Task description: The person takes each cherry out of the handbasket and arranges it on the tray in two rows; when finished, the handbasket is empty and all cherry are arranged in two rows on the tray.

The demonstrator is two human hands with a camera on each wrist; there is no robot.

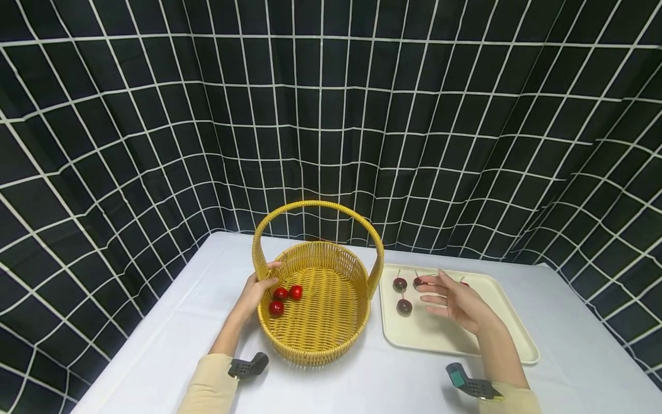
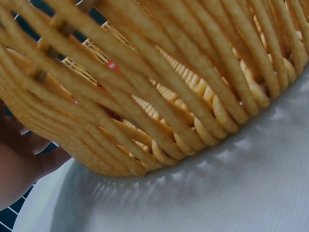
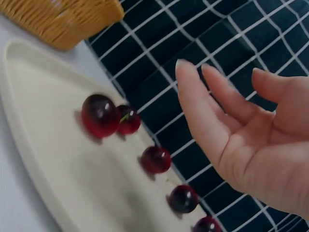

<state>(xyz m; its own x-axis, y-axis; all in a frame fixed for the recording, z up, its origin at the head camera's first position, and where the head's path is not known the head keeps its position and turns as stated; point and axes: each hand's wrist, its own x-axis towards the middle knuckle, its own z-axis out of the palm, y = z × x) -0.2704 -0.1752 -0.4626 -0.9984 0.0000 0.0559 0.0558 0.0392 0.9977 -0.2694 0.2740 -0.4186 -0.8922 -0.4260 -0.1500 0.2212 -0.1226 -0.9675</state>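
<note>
A yellow wicker basket [image 1: 315, 349] with a tall arched handle stands in the middle, three red cherries [image 1: 276, 309] lying inside at its left. My left hand [image 1: 254, 294] holds the basket's left side at the foot of the handle, a finger and thumb reaching over the rim. In the left wrist view, the basket's woven wall [image 2: 193, 96] hides part of that hand [image 2: 19, 159]. Over the cream tray [image 1: 429, 339] hovers my right hand [image 1: 460, 302], fingers spread and holding nothing. Several dark red cherries [image 3: 100, 116] with stems sit on the tray beneath it.
A white cloth covers the table [image 1: 351, 385]. Behind it and along both sides hangs a black curtain [image 1: 320, 115] with a white grid. The tray lies close to the basket's right side.
</note>
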